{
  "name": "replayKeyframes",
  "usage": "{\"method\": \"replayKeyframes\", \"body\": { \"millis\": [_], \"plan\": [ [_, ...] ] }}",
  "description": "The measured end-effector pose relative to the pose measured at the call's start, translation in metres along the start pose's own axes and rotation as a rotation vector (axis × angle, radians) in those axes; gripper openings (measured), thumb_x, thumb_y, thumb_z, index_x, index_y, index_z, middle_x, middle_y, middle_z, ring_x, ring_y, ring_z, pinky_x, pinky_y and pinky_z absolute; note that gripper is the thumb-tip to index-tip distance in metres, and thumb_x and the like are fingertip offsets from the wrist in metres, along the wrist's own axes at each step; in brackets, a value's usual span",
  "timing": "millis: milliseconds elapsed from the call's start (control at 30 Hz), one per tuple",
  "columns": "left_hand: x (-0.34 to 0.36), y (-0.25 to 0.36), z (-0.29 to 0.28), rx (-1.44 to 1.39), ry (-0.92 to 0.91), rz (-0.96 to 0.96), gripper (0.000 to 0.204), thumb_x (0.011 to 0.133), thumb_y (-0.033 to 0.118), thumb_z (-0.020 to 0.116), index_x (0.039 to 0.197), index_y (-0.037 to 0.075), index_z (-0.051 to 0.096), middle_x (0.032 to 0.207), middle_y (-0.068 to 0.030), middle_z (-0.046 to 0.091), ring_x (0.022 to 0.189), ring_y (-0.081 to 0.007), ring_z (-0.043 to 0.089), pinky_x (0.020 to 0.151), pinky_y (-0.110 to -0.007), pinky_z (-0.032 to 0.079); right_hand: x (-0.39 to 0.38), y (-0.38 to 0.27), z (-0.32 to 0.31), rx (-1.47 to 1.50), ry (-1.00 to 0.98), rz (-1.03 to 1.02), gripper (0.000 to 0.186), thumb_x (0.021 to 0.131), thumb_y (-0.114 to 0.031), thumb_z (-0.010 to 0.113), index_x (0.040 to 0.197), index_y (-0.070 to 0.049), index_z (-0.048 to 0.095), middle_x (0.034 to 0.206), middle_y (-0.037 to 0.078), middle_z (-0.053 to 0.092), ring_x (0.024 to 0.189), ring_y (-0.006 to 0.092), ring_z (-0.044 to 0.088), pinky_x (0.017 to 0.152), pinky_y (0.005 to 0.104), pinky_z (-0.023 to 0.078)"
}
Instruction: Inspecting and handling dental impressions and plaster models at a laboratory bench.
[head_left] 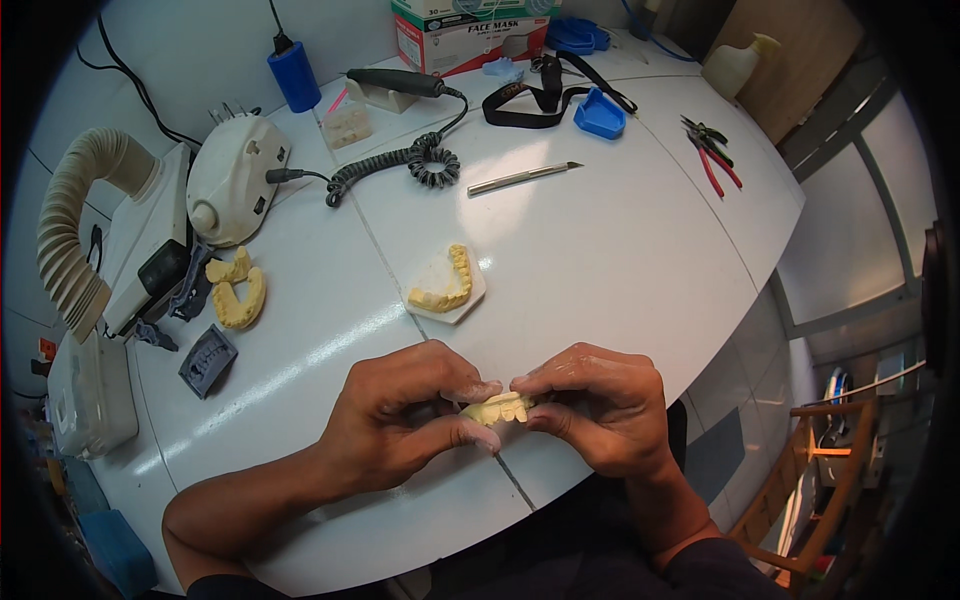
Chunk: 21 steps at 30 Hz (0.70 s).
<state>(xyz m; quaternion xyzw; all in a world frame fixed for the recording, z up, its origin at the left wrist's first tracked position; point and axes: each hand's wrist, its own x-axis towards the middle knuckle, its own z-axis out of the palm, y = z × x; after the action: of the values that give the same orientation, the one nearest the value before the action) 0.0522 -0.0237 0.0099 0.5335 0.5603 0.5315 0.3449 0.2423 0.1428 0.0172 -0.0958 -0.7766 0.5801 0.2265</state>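
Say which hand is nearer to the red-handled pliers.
Right. The red-handled pliers lie beyond the right hand and to its right; the left hand is farther from them, on the left side of the yellow dental cast that both hands hold.

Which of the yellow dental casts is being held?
The held cast, pinched between the left hand and right hand. The others lie untouched: the white-based cast beyond the hands, the yellow pieces at left near a grey block.
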Motion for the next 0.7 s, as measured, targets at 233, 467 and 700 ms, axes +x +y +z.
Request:
{"method": "replayKeyframes", "body": {
  "millis": [233, 467, 700],
  "plan": [
    [0.0001, 0.0015, 0.0016, -0.027, 0.034, -0.052, 0.031, 0.077, 0.005, 0.092, 0.102, 0.0, 0.075, 0.099, -0.0124, 0.074, 0.092, -0.0185, 0.072, 0.08, -0.031, 0.056, 0.0007, 0.0007, -0.0006, -0.016, -0.017, -0.024, 0.025, 0.083, 0.003, 0.083, 0.108, 0.0, 0.079, 0.096, 0.014, 0.078, 0.086, 0.0201, 0.076, 0.077, 0.03, 0.061],
    [-0.0015, -0.0047, 0.0002, 0.018, 0.003, 0.013, 0.031, 0.086, 0.005, 0.086, 0.115, 0.004, 0.076, 0.104, -0.0085, 0.072, 0.091, -0.0148, 0.071, 0.069, -0.026, 0.057, 0.0017, -0.0028, -0.0006, -0.014, -0.029, -0.033, 0.027, 0.082, 0.007, 0.082, 0.107, 0.0, 0.079, 0.097, 0.014, 0.077, 0.09, 0.0214, 0.077, 0.08, 0.0308, 0.062],
    [-0.0018, -0.0022, 0.0007, 0.08, -0.023, 0.035, 0.033, 0.084, 0.006, 0.087, 0.116, 0.006, 0.078, 0.104, -0.0055, 0.07, 0.084, -0.0122, 0.066, 0.065, -0.026, 0.053, -0.0004, 0.0008, -0.0004, 0.026, -0.033, -0.032, 0.028, 0.082, 0.01, 0.079, 0.107, -0.001, 0.08, 0.101, 0.014, 0.076, 0.094, 0.0217, 0.077, 0.083, 0.0315, 0.064]
  ]
}}
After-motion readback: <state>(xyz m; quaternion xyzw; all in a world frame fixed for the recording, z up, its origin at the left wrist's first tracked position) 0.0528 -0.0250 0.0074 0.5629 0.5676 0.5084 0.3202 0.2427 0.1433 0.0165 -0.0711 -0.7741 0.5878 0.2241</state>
